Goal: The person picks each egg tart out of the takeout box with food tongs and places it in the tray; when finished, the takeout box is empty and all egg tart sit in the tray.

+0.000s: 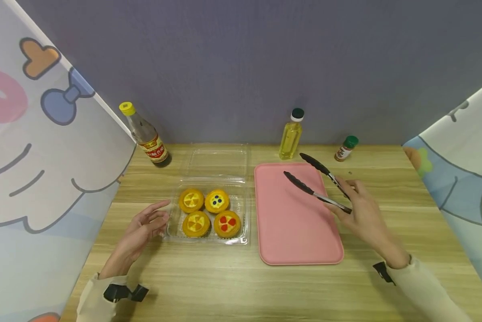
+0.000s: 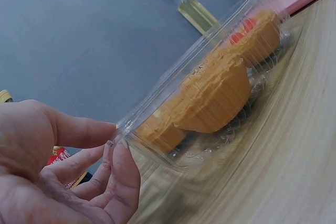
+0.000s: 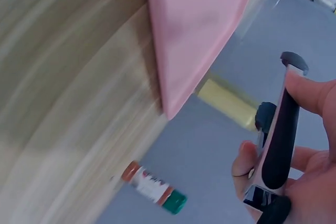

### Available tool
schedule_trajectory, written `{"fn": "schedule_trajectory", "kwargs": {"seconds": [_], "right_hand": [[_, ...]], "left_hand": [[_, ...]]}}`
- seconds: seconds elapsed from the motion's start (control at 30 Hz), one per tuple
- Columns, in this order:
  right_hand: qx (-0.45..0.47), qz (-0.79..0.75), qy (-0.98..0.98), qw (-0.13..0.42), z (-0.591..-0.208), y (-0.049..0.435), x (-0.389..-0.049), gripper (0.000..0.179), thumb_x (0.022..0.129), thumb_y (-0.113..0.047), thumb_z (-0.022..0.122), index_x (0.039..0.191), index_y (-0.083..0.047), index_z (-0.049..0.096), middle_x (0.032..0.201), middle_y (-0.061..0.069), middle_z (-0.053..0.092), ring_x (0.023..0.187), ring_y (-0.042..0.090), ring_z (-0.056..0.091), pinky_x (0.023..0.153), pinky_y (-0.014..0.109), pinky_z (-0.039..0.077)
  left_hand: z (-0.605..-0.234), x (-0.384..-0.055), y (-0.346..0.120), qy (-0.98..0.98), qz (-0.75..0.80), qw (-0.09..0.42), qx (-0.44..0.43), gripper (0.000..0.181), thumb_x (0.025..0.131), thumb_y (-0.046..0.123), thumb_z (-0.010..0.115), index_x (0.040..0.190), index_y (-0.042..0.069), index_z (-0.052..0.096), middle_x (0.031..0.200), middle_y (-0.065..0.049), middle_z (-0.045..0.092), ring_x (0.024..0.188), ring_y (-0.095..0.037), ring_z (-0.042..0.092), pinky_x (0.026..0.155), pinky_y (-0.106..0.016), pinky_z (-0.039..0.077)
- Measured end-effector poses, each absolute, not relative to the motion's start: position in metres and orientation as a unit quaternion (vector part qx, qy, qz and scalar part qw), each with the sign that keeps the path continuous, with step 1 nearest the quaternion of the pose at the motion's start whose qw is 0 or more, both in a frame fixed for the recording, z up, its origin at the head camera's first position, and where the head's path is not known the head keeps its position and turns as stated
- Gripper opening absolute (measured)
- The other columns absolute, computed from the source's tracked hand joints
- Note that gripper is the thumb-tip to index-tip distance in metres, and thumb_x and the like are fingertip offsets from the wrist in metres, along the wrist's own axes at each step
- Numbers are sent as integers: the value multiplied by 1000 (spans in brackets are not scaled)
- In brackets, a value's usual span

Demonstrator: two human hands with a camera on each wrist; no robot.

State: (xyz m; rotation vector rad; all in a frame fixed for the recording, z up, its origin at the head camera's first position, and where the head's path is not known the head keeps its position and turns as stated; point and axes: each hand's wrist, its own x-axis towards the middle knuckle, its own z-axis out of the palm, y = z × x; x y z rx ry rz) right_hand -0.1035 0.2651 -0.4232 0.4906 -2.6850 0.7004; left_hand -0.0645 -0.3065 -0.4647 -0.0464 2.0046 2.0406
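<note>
My left hand (image 1: 146, 228) is at the left edge of a clear plastic box (image 1: 246, 214). Its thumb and a finger pinch the box's rim, as the left wrist view shows. Inside the box sit several toy-like tarts: two with yellow wedges (image 1: 196, 224), one with dark blue dots (image 1: 217, 201), one with red pieces (image 1: 227, 224). My right hand (image 1: 363, 214) grips a pair of metal tongs (image 1: 331, 202) with black tips and handle pads. The tongs' arms are spread above a pink tray (image 1: 297, 241), with nothing between their tips.
The box's clear lid (image 1: 217, 161) lies folded back behind it. A yellow-capped sauce bottle (image 1: 154, 147) stands at the back left. An oil bottle (image 1: 291, 138) stands behind the tray, and a green-capped spice jar (image 1: 344, 151) at the back right. A grey wall (image 1: 225, 80) rises behind the table.
</note>
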Motion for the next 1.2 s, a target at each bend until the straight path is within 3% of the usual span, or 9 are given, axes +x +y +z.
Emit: {"fn": "schedule_trajectory", "kwargs": {"seconds": [0.27, 0.53, 0.7, 1.0, 1.2], "right_hand": [[213, 243, -937, 131, -419, 238, -106, 84, 85, -17, 88, 157, -8, 46, 130, 15, 55, 90, 25, 63, 65, 29, 45], [279, 209, -929, 125, -416, 210, -107, 81, 88, -26, 86, 156, -7, 47, 130, 10, 58, 89, 17, 56, 70, 33, 50], [310, 191, -924, 114, -413, 194, -109, 76, 92, -35, 81, 155, -8, 48, 130, 7, 60, 87, 13, 53, 70, 30, 51], [351, 159, -917, 106, -408, 166, -112, 71, 94, -37, 79, 152, -8, 52, 135, 6, 63, 113, 23, 67, 83, 42, 61], [376, 123, -914, 90, -401, 148, -114, 68, 95, -37, 78, 151, -9, 52, 134, 5, 63, 112, 22, 67, 72, 39, 63]], "left_hand": [[-464, -63, -305, 696, 704, 138, -19, 51, 108, 14, 58, 156, 9, 44, 109, 5, 66, 82, -6, 60, 70, -21, 55], [-464, -63, -305, 698, 703, 137, -23, 50, 108, 14, 58, 156, 9, 44, 110, 5, 66, 82, -5, 61, 69, -20, 55], [-463, -63, -304, 701, 700, 136, -23, 49, 108, 13, 58, 155, 8, 44, 109, 5, 66, 82, -5, 60, 69, -20, 55], [-463, -63, -303, 698, 703, 137, -19, 49, 108, 13, 57, 155, 8, 44, 110, 5, 65, 82, -6, 60, 69, -20, 54], [-464, -62, -304, 696, 705, 136, -15, 50, 108, 12, 57, 156, 7, 43, 110, 5, 66, 82, -6, 60, 70, -20, 55]]}}
